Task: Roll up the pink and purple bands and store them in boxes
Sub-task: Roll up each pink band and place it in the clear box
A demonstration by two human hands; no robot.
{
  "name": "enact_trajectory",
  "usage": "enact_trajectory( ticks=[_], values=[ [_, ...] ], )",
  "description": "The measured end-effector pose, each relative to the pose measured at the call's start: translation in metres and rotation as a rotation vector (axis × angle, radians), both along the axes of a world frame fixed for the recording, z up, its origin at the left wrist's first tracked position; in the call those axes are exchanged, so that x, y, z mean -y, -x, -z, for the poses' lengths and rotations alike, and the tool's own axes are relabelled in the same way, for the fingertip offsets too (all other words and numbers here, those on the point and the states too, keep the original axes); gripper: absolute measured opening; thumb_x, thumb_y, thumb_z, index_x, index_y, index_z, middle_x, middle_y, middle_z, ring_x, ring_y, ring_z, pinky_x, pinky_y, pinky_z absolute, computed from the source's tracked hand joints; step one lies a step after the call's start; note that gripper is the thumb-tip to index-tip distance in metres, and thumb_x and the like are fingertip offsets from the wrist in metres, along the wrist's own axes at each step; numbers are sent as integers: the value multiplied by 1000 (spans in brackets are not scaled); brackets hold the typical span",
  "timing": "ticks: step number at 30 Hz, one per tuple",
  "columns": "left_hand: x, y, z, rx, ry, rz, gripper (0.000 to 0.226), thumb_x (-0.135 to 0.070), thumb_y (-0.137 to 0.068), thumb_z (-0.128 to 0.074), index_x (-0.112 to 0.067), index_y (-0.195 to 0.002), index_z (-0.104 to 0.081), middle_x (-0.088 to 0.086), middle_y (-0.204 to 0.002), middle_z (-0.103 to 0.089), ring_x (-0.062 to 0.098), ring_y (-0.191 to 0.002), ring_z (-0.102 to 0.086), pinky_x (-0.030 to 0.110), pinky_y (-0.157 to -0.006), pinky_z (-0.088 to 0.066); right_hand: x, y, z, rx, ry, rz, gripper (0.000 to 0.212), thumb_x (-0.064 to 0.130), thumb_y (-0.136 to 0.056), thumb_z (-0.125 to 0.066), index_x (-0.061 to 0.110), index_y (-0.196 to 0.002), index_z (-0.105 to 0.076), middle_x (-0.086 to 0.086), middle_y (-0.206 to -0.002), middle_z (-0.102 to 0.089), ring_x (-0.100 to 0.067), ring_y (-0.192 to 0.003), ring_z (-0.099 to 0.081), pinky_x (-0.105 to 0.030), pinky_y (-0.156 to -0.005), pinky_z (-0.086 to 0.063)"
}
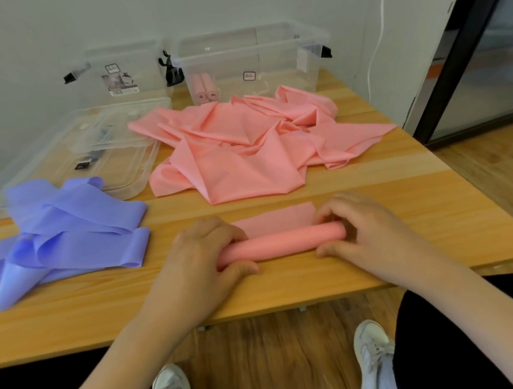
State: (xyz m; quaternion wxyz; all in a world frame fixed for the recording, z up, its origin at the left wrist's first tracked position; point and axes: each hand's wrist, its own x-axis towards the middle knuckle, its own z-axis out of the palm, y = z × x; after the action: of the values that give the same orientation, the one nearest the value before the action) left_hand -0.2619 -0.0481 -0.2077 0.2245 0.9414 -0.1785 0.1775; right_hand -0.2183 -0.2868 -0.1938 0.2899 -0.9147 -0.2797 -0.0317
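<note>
A pink band lies near the table's front edge, mostly wound into a roll (283,242), with a short flat tail (278,220) still spread behind it. My left hand (202,259) grips the roll's left end, fingers curled over it and thumb in front. My right hand (364,229) grips the right end the same way. A heap of loose pink bands (246,152) lies at mid-table. Loose purple bands (64,235) are piled at the left. Two finished pink rolls (205,90) lie inside the right clear box (270,59).
A second clear box (125,73) stands at the back left against the wall. Two clear lids (112,149) lie flat in front of it. The wooden table (402,214) ends close to my knees; a dark door frame (464,58) stands at right.
</note>
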Motion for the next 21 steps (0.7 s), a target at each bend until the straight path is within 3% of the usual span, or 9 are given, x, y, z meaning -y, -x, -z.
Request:
enact_trajectory(
  ticks=[2,4,7,10,15,18,21],
  values=[
    [1,1,-1,-7,67,-57,45,-51,-79,-46,-16,-103,-62,-7,-82,-60,10,-76,-53,14,-66,-34,-1,0,2,27,-22,41,15,31,-79,-66,28,-93,-62,28,-87,-47,3,-87,-44,-31,-88,-38],
    [1,1,0,-3,67,-77,49,-52,-80,-44,-18,-113,-56,-8,-87,-60,12,-80,-53,15,-69,-37,-2,1,4,78,-27,80,20,31,-85,-59,22,-101,-66,22,-90,-51,-2,-94,-45,-34,-91,-38],
    [0,-2,5,43,-60,-32,45,-55,-75,-52,-20,-101,-62,-5,-95,-60,12,-88,-47,33,-74,-41,-2,0,3,95,3,68,37,37,-77,-67,24,-111,-62,16,-102,-49,-1,-100,-41,-30,-92,-34],
    [0,-4,1,76,-79,-69,38,-46,-80,-46,-17,-95,-65,-4,-83,-62,13,-78,-50,30,-71,-37,-2,-2,4,118,5,65,26,32,-79,-67,23,-103,-65,14,-96,-57,-5,-96,-46,-33,-89,-36],
    [6,-3,0,37,-40,-180,49,-43,-85,-35,-13,-120,-52,2,-85,-63,25,-78,-59,32,-73,-38,-4,-3,10,199,-22,125,18,23,-90,-55,19,-103,-67,9,-100,-61,-13,-101,-52,-37,-90,-38],
    [2,-6,0,86,-35,-140,39,-42,-82,-43,-15,-104,-60,0,-93,-61,22,-86,-55,38,-73,-45,-5,-3,10,192,29,65,33,33,-78,-68,23,-110,-64,14,-104,-57,-8,-104,-47,-30,-91,-32],
    [3,-8,2,174,-75,-130,28,-35,-83,-48,-15,-84,-67,0,-82,-63,23,-74,-56,41,-65,-47,-7,-4,11,200,-2,58,25,28,-79,-68,21,-104,-67,12,-95,-60,-9,-95,-52,-33,-87,-37]
  ],
)
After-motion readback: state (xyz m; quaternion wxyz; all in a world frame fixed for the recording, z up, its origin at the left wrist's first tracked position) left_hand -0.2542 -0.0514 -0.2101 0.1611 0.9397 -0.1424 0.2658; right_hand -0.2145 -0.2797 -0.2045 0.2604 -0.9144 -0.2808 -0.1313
